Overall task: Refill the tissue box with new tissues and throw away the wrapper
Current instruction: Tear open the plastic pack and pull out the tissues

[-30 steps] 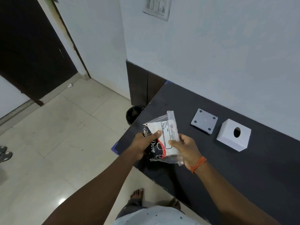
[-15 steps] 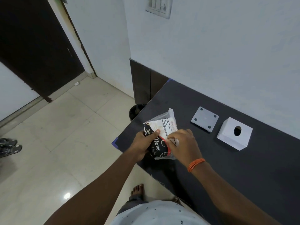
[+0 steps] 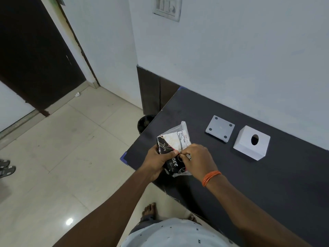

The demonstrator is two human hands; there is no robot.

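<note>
A tissue pack (image 3: 175, 140) in a clear wrapper with black, white and red print is held above the near left corner of the dark table (image 3: 267, 179). My left hand (image 3: 157, 162) grips its left side. My right hand (image 3: 196, 160) pinches the wrapper on the front of the pack, thumb and fingers closed on the plastic. The white tissue box cover (image 3: 252, 142) with a round hole stands to the right on the table. Its grey base plate (image 3: 220, 128) lies upside down beside it, four dark feet showing.
A black waste bin (image 3: 145, 122) stands on the floor just past the table's left edge, against the dark wall panel. A dark door (image 3: 33, 56) is at the far left. Sandals (image 3: 6, 169) lie at the left edge of the tiled floor.
My right hand has slid from the pack's lower right edge up onto its front and now pinches the wrapper. The pack sits lower between my hands. The view has shifted slightly.
</note>
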